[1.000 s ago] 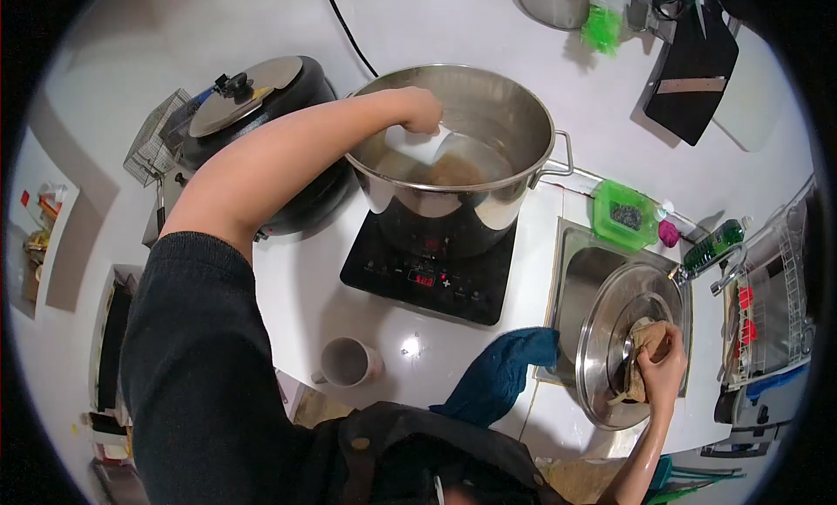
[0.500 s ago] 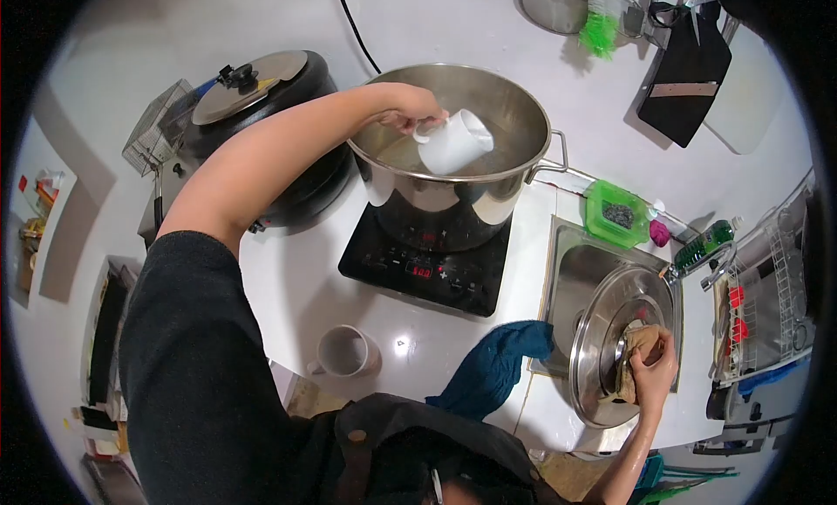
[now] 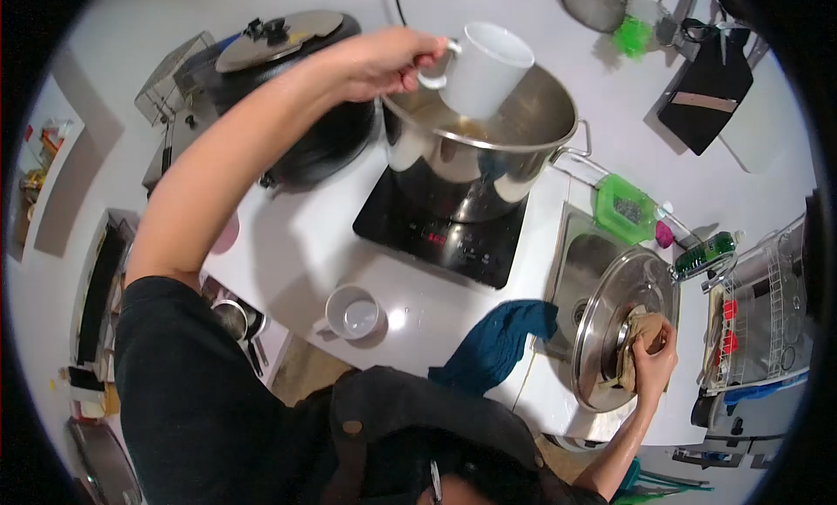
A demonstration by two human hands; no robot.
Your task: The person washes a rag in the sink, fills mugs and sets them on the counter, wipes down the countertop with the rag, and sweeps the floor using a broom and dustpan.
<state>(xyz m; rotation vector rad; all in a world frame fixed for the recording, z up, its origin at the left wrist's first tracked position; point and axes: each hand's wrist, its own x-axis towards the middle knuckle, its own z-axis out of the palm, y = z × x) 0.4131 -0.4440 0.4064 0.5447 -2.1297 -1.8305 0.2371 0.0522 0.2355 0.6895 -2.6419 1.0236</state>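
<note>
Fingers of my left hand (image 3: 403, 62) are closed on the handle of a white mug (image 3: 488, 73), which is raised over the rim of a large steel stockpot (image 3: 462, 178). What the mug contains is hidden. The pot stands on a black induction cooker (image 3: 436, 239) with a lit red display. At the right, my right hand (image 3: 656, 361) grips a folded brown cloth (image 3: 643, 330) around the knob of a steel pot lid (image 3: 602, 378). The lid is tilted above the sink's near edge. A second white mug (image 3: 353, 313) rests on the counter.
A teal cloth (image 3: 497, 344) lies at the counter's front edge. Behind my left arm is a black lidded cooker (image 3: 327, 143). By the sink (image 3: 571, 269) stand a green tub (image 3: 623, 208) and a green bottle (image 3: 704, 254); a dish rack (image 3: 758, 322) is farther right.
My left hand has lifted the mug up out of the pot and it is now more upright. My right hand still holds the lid; the view has shifted a little.
</note>
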